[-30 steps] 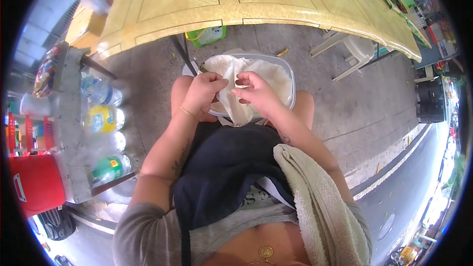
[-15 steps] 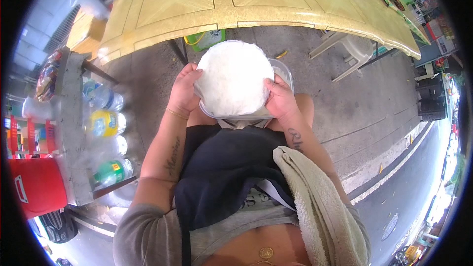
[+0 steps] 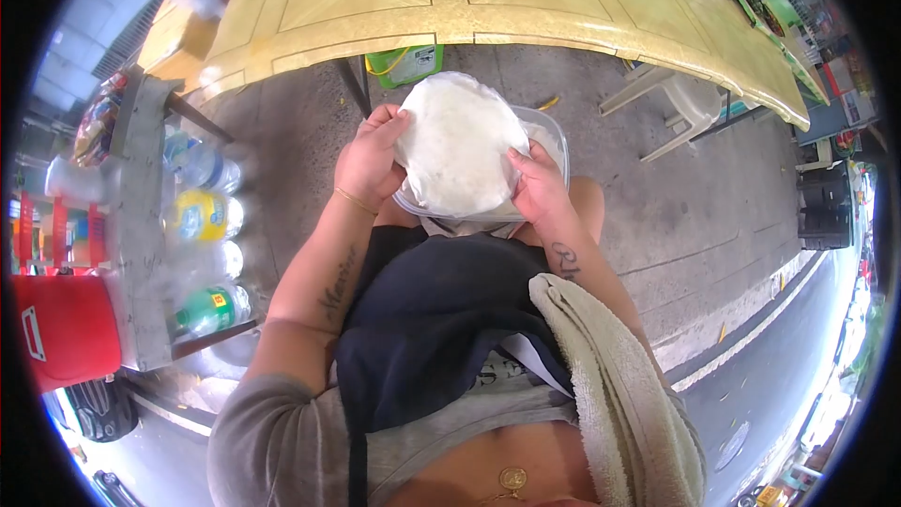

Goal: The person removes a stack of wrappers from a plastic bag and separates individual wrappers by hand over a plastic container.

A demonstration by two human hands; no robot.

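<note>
A thin round white sheet (image 3: 462,145), slightly wavy at its edge, is held up over my lap. My left hand (image 3: 373,158) pinches its left edge between thumb and fingers. At the sheet's lower right edge, my right hand (image 3: 540,183) grips it with the thumb on top. Behind and below the sheet is a clear plastic tub (image 3: 561,145), mostly hidden by it; what lies inside is hardly visible.
A table with a yellow patterned cover (image 3: 526,0) stands ahead, with a green container (image 3: 405,66) beneath. Plastic bottles (image 3: 208,216) and a red cooler (image 3: 70,333) are at the left. A white plastic chair (image 3: 680,99) stands right. A towel (image 3: 610,385) hangs over my shoulder.
One second ago my hands were separating a folded white sheet at the tub. Then a round sheet was lifted and spread between both hands; since then it has tilted slightly.
</note>
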